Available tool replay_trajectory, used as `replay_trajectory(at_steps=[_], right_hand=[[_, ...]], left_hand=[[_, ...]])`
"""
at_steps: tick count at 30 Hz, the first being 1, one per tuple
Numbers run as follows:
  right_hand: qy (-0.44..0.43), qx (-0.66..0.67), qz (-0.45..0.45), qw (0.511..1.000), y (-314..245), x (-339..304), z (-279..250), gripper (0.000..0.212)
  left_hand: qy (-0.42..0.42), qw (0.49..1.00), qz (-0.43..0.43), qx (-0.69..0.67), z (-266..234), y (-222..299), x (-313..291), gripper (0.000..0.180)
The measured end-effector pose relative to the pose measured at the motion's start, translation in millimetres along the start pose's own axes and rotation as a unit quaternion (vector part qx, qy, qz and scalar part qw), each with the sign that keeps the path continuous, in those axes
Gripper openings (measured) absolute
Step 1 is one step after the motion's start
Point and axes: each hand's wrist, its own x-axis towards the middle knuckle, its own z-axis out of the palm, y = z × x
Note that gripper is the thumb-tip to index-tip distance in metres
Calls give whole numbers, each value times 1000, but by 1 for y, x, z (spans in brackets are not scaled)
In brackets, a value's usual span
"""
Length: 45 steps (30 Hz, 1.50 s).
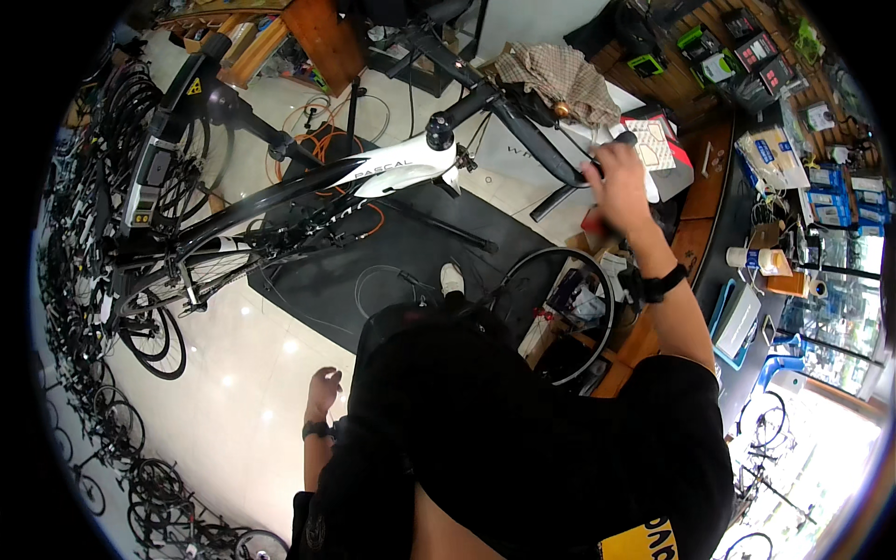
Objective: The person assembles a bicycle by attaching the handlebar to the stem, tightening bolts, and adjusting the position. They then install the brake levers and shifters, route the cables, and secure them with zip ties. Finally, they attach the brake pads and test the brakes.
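A road bike with a black-and-white frame [401, 166] is held up off the floor in front of me. Its black drop handlebar [527, 131] points to the right. At the right-hand bend of that bar is my right hand [620, 187], slightly blurred, its fingers bent around the bar. Whether a lever is also under the fingers is hidden. My left hand [324, 388] hangs low at my left side, away from the bike. Its fingers are loosely bent and apart, and nothing shows in them.
A black mat [327, 289] lies under the bike, with loose cables on it. A bare wheel [607, 327] leans by boxes at my right. Beyond it runs a workbench [747, 317] with tools and packages. A checked cloth [555, 79] lies behind the handlebar. Many bikes line the left.
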Motion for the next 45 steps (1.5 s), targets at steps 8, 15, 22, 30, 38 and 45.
replay_trajectory(at_steps=[8, 15, 22, 30, 38, 45], right_hand=[[-164, 352, 209, 897, -47, -55, -1, 23], [-298, 334, 316, 836, -50, -31, -2, 26], [-495, 179, 74, 847, -36, 10, 16, 16], [-601, 199, -35, 773, -67, 26, 2, 22], [-609, 291, -22, 738, -31, 17, 5, 32], [-434, 392, 89, 806, -26, -10, -30, 26]], left_hand=[[-8, 953, 273, 130, -47, 191, 18, 39], [-181, 845, 500, 60, 8, 370, -41, 32], [-224, 817, 523, 91, 105, 421, -37, 46], [-180, 862, 474, 6, 130, 463, -31, 37], [-248, 873, 419, -22, 133, 470, -17, 25], [-297, 854, 423, -62, 134, 473, -2, 24]])
